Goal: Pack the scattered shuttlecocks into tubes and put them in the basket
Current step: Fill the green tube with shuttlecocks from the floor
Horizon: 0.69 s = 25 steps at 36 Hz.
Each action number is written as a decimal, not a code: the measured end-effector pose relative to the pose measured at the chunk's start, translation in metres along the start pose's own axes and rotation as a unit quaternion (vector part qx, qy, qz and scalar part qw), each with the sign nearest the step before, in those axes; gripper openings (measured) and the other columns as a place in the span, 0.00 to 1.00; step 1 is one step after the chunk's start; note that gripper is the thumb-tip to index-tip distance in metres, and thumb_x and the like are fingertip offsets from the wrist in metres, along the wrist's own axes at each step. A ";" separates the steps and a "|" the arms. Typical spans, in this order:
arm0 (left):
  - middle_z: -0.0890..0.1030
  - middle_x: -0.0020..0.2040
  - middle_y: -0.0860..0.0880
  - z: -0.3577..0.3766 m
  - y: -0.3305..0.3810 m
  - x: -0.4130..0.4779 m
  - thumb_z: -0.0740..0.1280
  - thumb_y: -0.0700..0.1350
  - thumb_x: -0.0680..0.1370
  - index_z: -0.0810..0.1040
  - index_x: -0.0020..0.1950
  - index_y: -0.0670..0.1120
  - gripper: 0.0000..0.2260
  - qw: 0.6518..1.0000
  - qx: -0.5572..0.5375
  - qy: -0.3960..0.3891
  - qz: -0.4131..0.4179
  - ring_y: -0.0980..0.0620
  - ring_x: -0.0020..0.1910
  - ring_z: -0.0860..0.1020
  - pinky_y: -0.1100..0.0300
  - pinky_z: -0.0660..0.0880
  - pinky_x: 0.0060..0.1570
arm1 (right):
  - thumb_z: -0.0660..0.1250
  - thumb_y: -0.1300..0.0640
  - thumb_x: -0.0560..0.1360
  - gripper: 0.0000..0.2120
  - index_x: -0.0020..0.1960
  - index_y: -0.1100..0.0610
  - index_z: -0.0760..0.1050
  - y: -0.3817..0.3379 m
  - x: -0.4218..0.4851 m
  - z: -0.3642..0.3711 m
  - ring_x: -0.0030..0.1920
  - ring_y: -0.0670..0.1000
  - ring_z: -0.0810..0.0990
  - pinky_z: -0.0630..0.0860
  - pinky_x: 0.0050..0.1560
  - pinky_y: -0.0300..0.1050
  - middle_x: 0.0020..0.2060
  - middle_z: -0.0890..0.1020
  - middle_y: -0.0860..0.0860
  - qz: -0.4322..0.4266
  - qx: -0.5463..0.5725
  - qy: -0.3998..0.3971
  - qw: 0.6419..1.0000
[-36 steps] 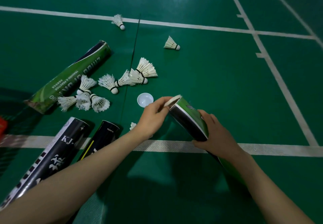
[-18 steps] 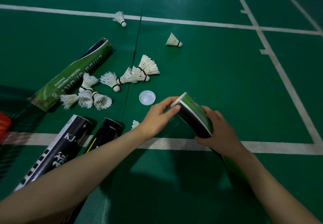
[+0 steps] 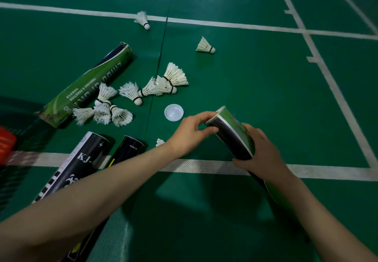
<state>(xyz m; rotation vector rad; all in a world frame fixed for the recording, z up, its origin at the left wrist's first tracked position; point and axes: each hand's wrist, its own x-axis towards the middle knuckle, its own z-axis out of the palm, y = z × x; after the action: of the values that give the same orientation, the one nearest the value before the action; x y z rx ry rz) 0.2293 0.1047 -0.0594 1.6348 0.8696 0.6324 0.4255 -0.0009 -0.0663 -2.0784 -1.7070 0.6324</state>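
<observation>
Left hand (image 3: 192, 133): fingers and thumb curled, pinching the far end of the green-and-black tube (image 3: 235, 132), where a pale rim shows. Whether a cap sits under the fingertips, cannot tell. Right hand (image 3: 260, 151): wrapped round the tube's body lower down, holding it tilted, far end raised off the floor.

Step, as judged: working the tube's end, closing or opening it. To do it well, keep the right hand's grip firm but not crushing, since the cardboard wall will likely flex. Hold the end square to the left hand's fingers. Press or pull evenly round the rim instead of from one side.

Outward: a loose white cap (image 3: 173, 112) lies mouth-up just beyond the left hand. One shuttlecock (image 3: 160, 142) peeks from behind the left wrist. Scattered shuttlecocks (image 3: 173, 77) lie further out, some bunched, two well apart near the far line. A long green tube (image 3: 88, 83) and two black tubes (image 3: 86, 155) lie to the left.

Court floor (image 3: 255, 89): green, with white lines (image 3: 204, 166) and a dark seam. Red object (image 3: 6, 145) at left edge, blurred; possibly the basket.
</observation>
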 end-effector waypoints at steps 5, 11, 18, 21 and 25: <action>0.82 0.55 0.46 -0.007 0.005 0.002 0.70 0.35 0.73 0.80 0.57 0.44 0.13 0.998 -0.047 -0.026 -0.016 0.48 0.59 0.77 0.50 0.68 0.67 | 0.78 0.51 0.61 0.45 0.73 0.46 0.59 0.001 -0.001 0.000 0.51 0.49 0.73 0.74 0.49 0.46 0.58 0.70 0.45 -0.004 0.006 -0.006 1.000; 0.80 0.57 0.49 0.006 0.005 0.004 0.67 0.45 0.74 0.76 0.61 0.46 0.16 0.999 -0.042 -0.002 -0.028 0.50 0.60 0.76 0.49 0.68 0.66 | 0.77 0.51 0.60 0.44 0.72 0.44 0.60 -0.002 0.006 0.005 0.51 0.51 0.76 0.75 0.50 0.49 0.57 0.71 0.46 0.023 0.014 0.014 1.000; 0.73 0.63 0.47 0.010 0.000 0.011 0.67 0.51 0.76 0.71 0.64 0.53 0.17 0.992 -0.063 0.101 -0.048 0.52 0.63 0.72 0.51 0.66 0.68 | 0.76 0.51 0.61 0.46 0.73 0.47 0.57 -0.023 0.023 0.014 0.53 0.52 0.75 0.76 0.51 0.51 0.58 0.70 0.49 0.013 0.022 -0.014 1.000; 0.77 0.58 0.49 0.005 -0.003 0.009 0.66 0.52 0.77 0.72 0.63 0.50 0.16 0.992 -0.045 0.106 -0.058 0.54 0.58 0.75 0.60 0.71 0.61 | 0.76 0.51 0.61 0.46 0.74 0.48 0.57 -0.027 0.028 0.016 0.54 0.52 0.74 0.75 0.53 0.51 0.59 0.71 0.49 0.007 0.027 -0.024 0.999; 0.79 0.45 0.57 -0.007 -0.003 0.003 0.67 0.48 0.77 0.77 0.56 0.47 0.09 0.994 -0.023 0.104 -0.036 0.63 0.45 0.76 0.71 0.71 0.48 | 0.77 0.50 0.60 0.47 0.73 0.48 0.59 -0.027 0.029 0.019 0.56 0.52 0.73 0.74 0.54 0.49 0.60 0.73 0.50 0.005 0.034 -0.032 0.999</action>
<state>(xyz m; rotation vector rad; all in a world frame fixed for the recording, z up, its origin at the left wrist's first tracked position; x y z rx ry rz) 0.2251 0.1119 -0.0604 1.5066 1.0524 0.7769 0.3977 0.0327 -0.0702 -2.0421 -1.6849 0.7578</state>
